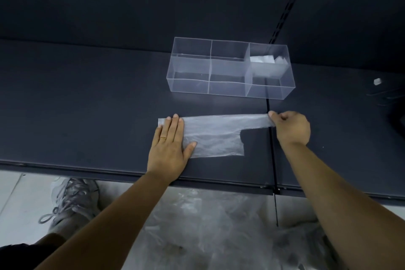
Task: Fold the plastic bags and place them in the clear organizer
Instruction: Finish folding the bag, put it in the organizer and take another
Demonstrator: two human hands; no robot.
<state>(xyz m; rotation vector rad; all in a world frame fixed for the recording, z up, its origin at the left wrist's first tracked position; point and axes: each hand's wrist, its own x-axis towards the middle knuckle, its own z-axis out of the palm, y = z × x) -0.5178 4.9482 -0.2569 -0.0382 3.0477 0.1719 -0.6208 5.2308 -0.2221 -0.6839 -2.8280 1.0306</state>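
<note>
A translucent plastic bag [215, 136] lies flat on the dark shelf [87, 105], folded lengthwise, its handle strip stretched to the right. My left hand [168, 147] presses flat on the bag's left end, fingers straight. My right hand [292, 128] pinches the end of the handle strip, fingers curled round it. Behind the bag stands the clear organizer [190, 82] with several compartments. A folded plastic bag [268, 62] sits in its back right compartment.
A small white scrap [377, 81] lies on the shelf at far right. Below the shelf's front edge a heap of loose plastic bags [214, 226] covers the floor, and a grey laced shoe [72, 199] shows at lower left. A vertical seam [270, 149] splits the shelf.
</note>
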